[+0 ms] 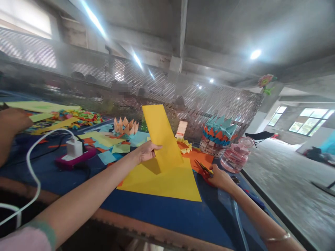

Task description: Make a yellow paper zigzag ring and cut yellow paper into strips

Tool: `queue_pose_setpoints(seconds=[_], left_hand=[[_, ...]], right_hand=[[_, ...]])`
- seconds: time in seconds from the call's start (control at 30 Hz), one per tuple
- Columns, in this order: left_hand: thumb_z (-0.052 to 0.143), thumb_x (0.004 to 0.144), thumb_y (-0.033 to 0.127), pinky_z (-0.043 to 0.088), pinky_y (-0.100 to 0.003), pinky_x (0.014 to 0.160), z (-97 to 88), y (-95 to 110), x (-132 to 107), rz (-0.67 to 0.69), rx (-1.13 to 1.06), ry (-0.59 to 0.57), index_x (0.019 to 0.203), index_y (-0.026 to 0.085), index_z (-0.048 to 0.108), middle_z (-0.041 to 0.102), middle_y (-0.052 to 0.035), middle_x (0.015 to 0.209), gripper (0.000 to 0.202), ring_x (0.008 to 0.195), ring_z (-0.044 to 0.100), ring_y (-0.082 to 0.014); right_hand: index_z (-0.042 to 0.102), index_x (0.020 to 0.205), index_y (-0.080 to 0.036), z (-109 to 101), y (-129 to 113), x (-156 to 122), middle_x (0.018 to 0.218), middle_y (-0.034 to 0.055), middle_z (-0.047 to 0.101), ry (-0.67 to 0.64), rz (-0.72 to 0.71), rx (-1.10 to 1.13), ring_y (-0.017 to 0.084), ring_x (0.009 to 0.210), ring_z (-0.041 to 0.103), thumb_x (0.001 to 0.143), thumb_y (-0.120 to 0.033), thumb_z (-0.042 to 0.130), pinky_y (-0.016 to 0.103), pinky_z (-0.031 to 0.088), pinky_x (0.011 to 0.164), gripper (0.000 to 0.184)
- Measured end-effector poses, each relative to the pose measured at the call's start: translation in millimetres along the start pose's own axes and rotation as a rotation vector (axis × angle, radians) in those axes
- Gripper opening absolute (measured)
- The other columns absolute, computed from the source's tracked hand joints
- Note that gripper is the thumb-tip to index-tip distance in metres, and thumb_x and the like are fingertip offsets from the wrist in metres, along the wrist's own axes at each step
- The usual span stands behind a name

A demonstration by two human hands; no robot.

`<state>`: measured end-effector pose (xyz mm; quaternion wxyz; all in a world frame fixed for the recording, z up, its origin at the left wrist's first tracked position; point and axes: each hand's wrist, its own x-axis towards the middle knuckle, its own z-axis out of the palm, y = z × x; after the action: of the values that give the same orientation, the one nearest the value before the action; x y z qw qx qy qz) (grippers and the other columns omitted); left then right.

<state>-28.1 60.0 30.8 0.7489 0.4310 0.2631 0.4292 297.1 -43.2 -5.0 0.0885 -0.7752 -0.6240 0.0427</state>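
Observation:
Pinched between the thumb and fingers of my left hand [148,151] is a long strip of yellow paper [164,139], held up at a tilt. Below it a larger yellow paper sheet [162,186] lies flat on the blue table [146,212]. My right hand [218,177] is closed around a pair of scissors [205,168], whose dark blades point up and to the left over orange paper [200,157]. A yellow folded-paper ring [184,145] sits just behind the strip.
A purple power strip [75,158] with a white charger and cable lies at left. A pink water bottle [235,157] and a container of folded-paper pieces [217,136] stand at right. Paper scraps [78,116] and a peach paper crown [126,127] are further back. Another person's hand [18,120] is far left.

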Motion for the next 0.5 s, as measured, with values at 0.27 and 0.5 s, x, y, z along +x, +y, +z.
queue_pose_setpoints(seconds=[0.27, 0.5], left_hand=[[0.064, 0.066, -0.002, 0.052, -0.037, 0.088, -7.9, 5.8, -1.0, 0.026, -0.025, -0.011, 0.105, 0.009, 0.066, 0.072, -0.0133, 0.1, 0.041, 0.105, 0.063, -0.0289], [0.066, 0.066, 0.002, 0.051, -0.037, 0.089, -21.8, 14.7, -4.8, 0.094, -0.005, -0.049, 0.107, 0.011, 0.066, 0.072, -0.0131, 0.101, 0.042, 0.106, 0.062, -0.0291]], right_hand=[[0.049, 0.111, -0.018, -19.1, -28.7, -1.3, 0.06, -0.0039, 0.058, 0.066, -0.082, 0.369, 0.016, 0.055, 0.059, 0.071, -0.025, 0.056, 0.023, 0.035, 0.049, 0.04], [0.053, 0.093, -0.02, -51.9, -125.7, 10.7, 0.062, -0.0047, 0.057, 0.263, -0.129, 1.148, 0.009, 0.045, 0.051, 0.06, -0.035, 0.068, 0.019, 0.033, 0.04, 0.039]])
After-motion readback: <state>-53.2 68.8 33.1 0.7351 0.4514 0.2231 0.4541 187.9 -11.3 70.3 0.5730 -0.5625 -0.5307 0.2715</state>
